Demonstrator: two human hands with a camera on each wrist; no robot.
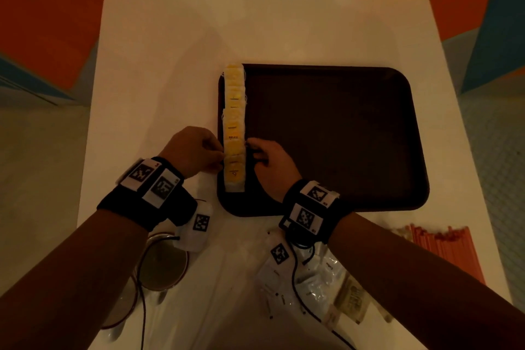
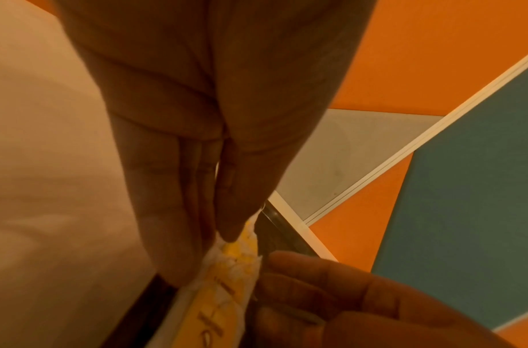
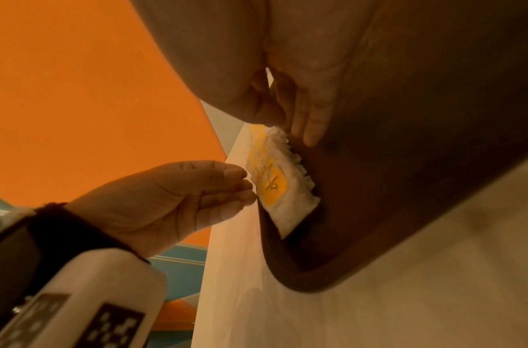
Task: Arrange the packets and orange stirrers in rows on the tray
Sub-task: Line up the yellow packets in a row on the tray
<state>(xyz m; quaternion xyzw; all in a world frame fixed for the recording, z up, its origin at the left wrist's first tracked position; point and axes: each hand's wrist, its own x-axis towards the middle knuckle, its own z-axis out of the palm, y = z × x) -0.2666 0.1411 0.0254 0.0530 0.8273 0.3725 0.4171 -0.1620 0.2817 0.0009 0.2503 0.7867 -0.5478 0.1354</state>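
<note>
A row of several yellow-and-white packets [image 1: 234,128] lies overlapped along the left edge of the dark brown tray [image 1: 326,136]. My left hand [image 1: 220,155] reaches in from the table side, and its straight fingertips [image 2: 179,259] touch the row's left edge [image 2: 232,270]. My right hand [image 1: 252,150] rests inside the tray, with thumb and fingertips against the row's right edge [image 3: 274,186]. Neither hand lifts a packet. Orange stirrers [image 1: 443,247] lie in a bundle on the table at the near right. Loose white and silver packets [image 1: 306,278] sit under my right forearm.
A round bowl [image 1: 162,261] stands on the white table [image 1: 159,51] at the near left, under my left wrist. The tray floor to the right of the row is bare. Orange and blue walls surround the table.
</note>
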